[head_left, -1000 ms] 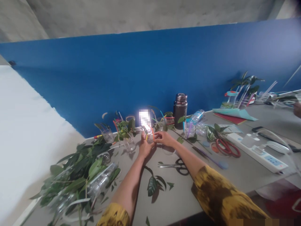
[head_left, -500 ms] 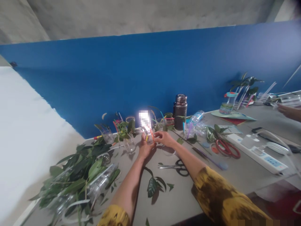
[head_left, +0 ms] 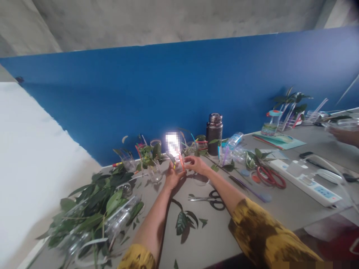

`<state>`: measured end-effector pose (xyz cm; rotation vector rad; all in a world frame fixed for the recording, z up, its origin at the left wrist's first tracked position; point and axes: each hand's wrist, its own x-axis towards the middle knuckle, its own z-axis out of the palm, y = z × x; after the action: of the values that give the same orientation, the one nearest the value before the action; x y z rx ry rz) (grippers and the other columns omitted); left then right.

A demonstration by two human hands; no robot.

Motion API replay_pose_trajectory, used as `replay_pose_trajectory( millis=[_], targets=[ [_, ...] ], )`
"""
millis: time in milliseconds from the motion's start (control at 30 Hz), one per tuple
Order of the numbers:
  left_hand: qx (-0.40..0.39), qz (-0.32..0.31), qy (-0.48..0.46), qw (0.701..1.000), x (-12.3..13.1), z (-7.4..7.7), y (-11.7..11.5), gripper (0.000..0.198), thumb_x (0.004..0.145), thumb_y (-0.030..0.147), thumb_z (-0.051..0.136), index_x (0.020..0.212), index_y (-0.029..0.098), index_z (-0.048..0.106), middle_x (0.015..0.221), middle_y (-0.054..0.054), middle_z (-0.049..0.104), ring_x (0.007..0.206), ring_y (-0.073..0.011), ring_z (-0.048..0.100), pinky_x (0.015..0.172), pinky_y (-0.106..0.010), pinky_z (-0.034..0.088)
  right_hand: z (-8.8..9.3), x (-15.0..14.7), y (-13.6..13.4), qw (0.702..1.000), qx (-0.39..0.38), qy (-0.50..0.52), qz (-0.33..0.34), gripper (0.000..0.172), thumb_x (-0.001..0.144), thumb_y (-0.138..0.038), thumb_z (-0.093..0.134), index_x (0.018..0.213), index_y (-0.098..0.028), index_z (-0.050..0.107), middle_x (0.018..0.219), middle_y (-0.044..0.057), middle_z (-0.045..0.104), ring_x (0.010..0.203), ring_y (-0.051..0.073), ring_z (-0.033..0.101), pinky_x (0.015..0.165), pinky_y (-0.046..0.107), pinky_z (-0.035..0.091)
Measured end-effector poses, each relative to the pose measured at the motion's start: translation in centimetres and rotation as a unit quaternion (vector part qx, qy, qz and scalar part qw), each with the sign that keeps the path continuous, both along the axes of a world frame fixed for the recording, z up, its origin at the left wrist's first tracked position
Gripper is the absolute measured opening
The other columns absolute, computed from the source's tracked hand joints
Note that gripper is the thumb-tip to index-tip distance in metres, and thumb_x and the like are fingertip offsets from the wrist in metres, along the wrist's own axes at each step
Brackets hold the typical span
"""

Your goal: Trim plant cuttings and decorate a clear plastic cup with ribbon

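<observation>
My left hand (head_left: 172,177) is closed around a small clear plastic container (head_left: 178,165) at the middle of the table. An orange straw (head_left: 181,160) and a yellow strip (head_left: 174,163) stand up in the container. From the right, my right hand (head_left: 195,164) meets the orange straw with thumb and fingers pinched together. Below the hands lie black-handled scissors (head_left: 209,199) with their blades a little apart. Nearer to me is a cut sprig of dark leaves (head_left: 181,222) with small leaf scraps.
Leafy branches (head_left: 98,209) and clear bottles pile up at left. A bright pixelated patch (head_left: 172,144) is behind my hands. A dark flask (head_left: 214,135), red-handled scissors (head_left: 270,177) and a power strip (head_left: 305,183) stand or lie to the right. Another person's hand (head_left: 343,135) is at far right.
My hands stay almost in place at the container and straw. At far right, the other person's hand has moved slightly and now has clear plastic at it.
</observation>
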<state>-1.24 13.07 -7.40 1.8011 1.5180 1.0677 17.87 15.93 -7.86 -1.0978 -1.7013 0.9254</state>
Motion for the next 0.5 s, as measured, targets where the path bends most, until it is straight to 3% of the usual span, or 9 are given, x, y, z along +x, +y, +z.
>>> replay_pose_trajectory(
  millis=[100, 300, 500],
  targets=[
    [0.016, -0.021, 0.001, 1.000, -0.01, 0.45, -0.18, 0.051, 0.074, 0.028, 0.080, 0.119, 0.020, 0.058, 0.118, -0.009, 0.069, 0.112, -0.0267, 0.066, 0.098, -0.038, 0.048, -0.15, 0.24, 0.20, 1.000, -0.001, 0.004, -0.005, 0.053, 0.076, -0.037, 0.082, 0.123, -0.016, 0.072, 0.119, 0.012, 0.075, 0.089, 0.020, 0.071, 0.075, 0.030, 0.058],
    [0.008, 0.002, 0.011, 1.000, 0.04, 0.15, 0.15, 0.054, 0.075, 0.035, 0.083, 0.119, 0.021, 0.056, 0.120, -0.010, 0.068, 0.115, -0.0279, 0.065, 0.100, -0.038, 0.048, -0.15, -0.04, 0.24, 1.000, 0.005, 0.003, 0.006, 0.059, 0.069, -0.035, 0.088, 0.122, -0.015, 0.073, 0.118, 0.013, 0.076, 0.099, 0.024, 0.071, 0.085, 0.034, 0.057],
    [0.009, 0.009, 0.058, 0.998, -0.06, -0.02, 0.44, 0.055, 0.076, 0.039, 0.082, 0.119, 0.019, 0.055, 0.129, -0.015, 0.060, 0.128, -0.0305, 0.058, 0.105, -0.037, 0.045, 0.01, -0.10, 0.12, 1.000, 0.007, 0.001, 0.019, 0.056, 0.071, -0.032, 0.086, 0.122, -0.015, 0.073, 0.119, 0.012, 0.076, 0.094, 0.022, 0.071, 0.084, 0.034, 0.057]
  ],
)
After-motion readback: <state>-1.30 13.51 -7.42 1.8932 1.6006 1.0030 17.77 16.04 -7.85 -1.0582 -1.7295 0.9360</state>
